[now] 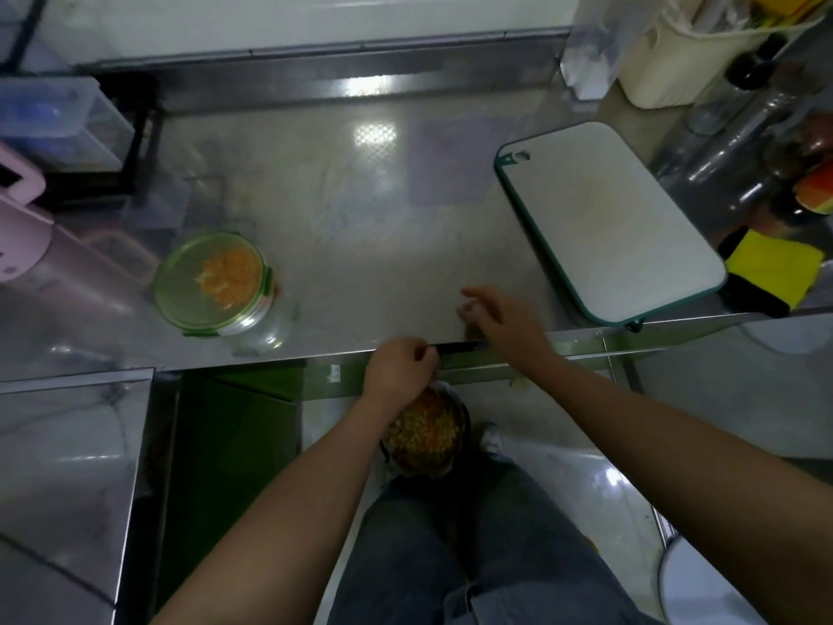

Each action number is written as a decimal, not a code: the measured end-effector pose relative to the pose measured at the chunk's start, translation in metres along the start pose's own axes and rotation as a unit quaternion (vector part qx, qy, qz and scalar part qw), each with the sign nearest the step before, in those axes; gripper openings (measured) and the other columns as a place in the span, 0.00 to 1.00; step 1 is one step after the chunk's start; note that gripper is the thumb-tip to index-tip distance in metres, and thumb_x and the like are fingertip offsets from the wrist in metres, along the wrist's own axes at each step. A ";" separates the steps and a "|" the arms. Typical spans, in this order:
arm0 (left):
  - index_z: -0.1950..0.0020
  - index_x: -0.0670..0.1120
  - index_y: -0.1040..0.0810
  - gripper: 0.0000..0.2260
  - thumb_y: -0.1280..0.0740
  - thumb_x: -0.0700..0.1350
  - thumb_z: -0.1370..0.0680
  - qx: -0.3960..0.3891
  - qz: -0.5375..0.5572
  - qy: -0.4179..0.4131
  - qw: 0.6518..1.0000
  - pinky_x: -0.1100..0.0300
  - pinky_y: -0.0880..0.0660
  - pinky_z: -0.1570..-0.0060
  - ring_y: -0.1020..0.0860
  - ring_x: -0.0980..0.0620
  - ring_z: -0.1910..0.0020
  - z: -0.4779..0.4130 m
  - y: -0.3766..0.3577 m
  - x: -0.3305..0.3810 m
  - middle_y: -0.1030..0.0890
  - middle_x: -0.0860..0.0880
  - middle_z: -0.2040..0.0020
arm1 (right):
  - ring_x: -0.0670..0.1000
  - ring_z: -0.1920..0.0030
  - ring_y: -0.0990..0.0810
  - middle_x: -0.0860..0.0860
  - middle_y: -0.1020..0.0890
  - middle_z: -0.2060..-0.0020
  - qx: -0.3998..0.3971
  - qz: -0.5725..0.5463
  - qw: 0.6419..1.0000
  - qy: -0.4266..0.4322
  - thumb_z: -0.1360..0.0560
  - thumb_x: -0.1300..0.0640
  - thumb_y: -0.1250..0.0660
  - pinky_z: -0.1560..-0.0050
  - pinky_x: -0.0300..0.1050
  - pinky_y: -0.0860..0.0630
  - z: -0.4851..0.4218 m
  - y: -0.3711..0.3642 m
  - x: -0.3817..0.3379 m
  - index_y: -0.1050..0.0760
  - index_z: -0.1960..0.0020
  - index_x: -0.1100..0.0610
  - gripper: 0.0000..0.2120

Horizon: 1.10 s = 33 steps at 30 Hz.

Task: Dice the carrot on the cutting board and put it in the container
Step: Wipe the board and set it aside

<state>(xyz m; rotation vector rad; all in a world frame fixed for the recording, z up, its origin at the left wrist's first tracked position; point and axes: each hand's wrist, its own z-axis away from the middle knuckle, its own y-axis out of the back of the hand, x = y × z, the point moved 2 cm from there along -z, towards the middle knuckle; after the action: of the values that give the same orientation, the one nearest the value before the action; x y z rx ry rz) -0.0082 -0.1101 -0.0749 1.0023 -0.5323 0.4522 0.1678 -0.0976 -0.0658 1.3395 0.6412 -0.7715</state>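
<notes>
A round glass container (178, 281) with a green clip lid stands at the left of the steel counter, and orange diced carrot (230, 275) shows through it. The white cutting board (604, 218) with a teal rim lies bare at the right. My right hand (500, 320) rests on the counter near its front edge, fingers loosely spread and holding nothing. My left hand (399, 367) sits at the counter's front edge with its fingers curled; what is inside them is hidden. Both hands are far from the container and the board.
Below the counter edge, under my left hand, a dark bin (423, 437) holds yellow and orange scraps. A pink kettle (27, 245) stands far left, a yellow sponge (771, 272) right of the board, and a white basket (676, 60) and clear bottles (730, 142) at the back right.
</notes>
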 end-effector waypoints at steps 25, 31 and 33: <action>0.55 0.40 0.19 0.10 0.38 0.42 0.23 -0.013 0.019 0.088 0.996 0.58 0.29 0.58 0.23 0.46 0.58 -0.065 0.013 0.052 0.21 0.42 0.59 | 0.57 0.44 0.26 0.56 0.26 0.38 0.386 -0.431 0.705 -0.412 0.23 0.43 0.37 0.40 0.52 0.27 0.007 0.104 0.043 0.36 0.31 0.60 0.29; 0.50 0.36 0.23 0.09 0.40 0.41 0.20 -0.003 0.327 0.155 0.932 0.56 0.24 0.66 0.27 0.46 0.67 -0.066 0.020 0.072 0.25 0.41 0.64 | 0.51 0.58 0.23 0.56 0.23 0.52 0.403 -0.499 0.712 -0.288 0.22 0.61 0.34 0.43 0.49 0.26 -0.007 0.105 0.029 0.31 0.53 0.59 0.05; 0.53 0.41 0.26 0.10 0.43 0.45 0.18 -0.013 0.460 0.180 0.869 0.61 0.31 0.71 0.30 0.49 0.69 -0.059 0.028 0.083 0.29 0.44 0.65 | 0.50 0.58 0.23 0.54 0.24 0.55 0.375 -0.540 0.703 -0.271 0.23 0.63 0.35 0.43 0.51 0.26 -0.009 0.106 0.024 0.33 0.57 0.57 0.08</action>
<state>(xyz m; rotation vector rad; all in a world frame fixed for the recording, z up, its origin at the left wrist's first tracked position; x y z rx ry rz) 0.0535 -0.0357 -0.0312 0.5530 -0.6537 1.4511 0.2670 -0.0854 -0.0227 1.2218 0.6102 -2.5137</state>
